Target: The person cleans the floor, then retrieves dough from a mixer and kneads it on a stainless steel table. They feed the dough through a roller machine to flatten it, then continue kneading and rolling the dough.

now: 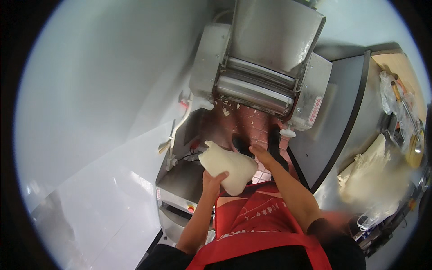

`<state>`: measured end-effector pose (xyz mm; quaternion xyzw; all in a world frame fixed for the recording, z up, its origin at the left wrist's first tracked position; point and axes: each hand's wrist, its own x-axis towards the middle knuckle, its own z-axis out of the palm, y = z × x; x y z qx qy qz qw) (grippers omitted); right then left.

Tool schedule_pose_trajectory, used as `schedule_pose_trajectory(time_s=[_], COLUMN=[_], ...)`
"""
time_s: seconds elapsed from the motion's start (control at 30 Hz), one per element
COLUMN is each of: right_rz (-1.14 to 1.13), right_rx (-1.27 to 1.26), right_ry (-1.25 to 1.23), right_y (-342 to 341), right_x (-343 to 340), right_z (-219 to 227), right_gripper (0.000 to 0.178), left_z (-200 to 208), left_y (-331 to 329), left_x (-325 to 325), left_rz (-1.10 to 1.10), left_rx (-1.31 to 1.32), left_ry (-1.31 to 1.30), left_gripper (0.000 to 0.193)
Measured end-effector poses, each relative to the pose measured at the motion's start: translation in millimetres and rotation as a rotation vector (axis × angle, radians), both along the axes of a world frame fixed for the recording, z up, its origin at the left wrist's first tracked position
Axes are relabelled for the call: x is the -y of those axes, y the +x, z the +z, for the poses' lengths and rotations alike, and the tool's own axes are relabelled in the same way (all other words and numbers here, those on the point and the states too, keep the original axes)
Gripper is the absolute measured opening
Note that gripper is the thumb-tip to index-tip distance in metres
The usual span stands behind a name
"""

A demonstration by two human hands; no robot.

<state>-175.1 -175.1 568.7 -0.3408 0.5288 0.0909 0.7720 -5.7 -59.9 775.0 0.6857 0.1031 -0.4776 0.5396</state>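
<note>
A thick, folded sheet of pale dough (pixel 230 167) hangs in front of my red apron. My left hand (pixel 213 183) grips its lower left side, thumb across the near face and the other fingers out of sight beneath. Just past the dough's right edge is my right hand (pixel 262 154), its fingers stretched out toward the left; whether they touch the dough I cannot tell. Ahead of both hands stands a steel dough roller machine (pixel 274 36), its two shiny rollers (pixel 256 92) level and bare of dough.
Dough scraps (pixel 226 110) lie on the red tiled floor near my dark shoes (pixel 278 150). On the right, a steel counter holds more dough (pixel 369 173), a plastic bag (pixel 390 92) and handled tools. A red button (pixel 191 209) sits on the steel unit at left, below a white cable (pixel 183 119).
</note>
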Motion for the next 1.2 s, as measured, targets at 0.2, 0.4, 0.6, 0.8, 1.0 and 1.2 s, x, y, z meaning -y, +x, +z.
schedule_pose_trajectory(time_s=[0.2,0.4,0.6,0.8,1.0,1.2], right_rz=[-0.177,-0.133,0.643,0.879,0.725,0.502], right_rx=[0.092,0.234,0.270,0.615,0.468,0.150], right_ry=[0.579,0.005,-0.963,-1.355,-1.172,-0.723], right_y=[-13,-29,16,40,42,43], right_x=[-14,59,111,107,106,146], right_z=[34,155,325,442,450,377], right_gripper=[0.052,0.038,0.023,0.026,0.025,0.036], left_z=[50,24,-22,-45,-45,-43], left_y=[-3,1,-18,-41,-37,-22], left_x=[-15,-17,15,68,98,91], left_rz=[-0.021,-0.013,0.295,0.262,0.210,0.098], left_rx=[-0.112,0.039,-0.213,-0.626,-0.486,-0.284], left_ry=[-0.139,0.005,-0.082,-0.891,-0.672,-0.504], left_gripper=[0.063,0.049,0.044,0.042,0.040,0.039])
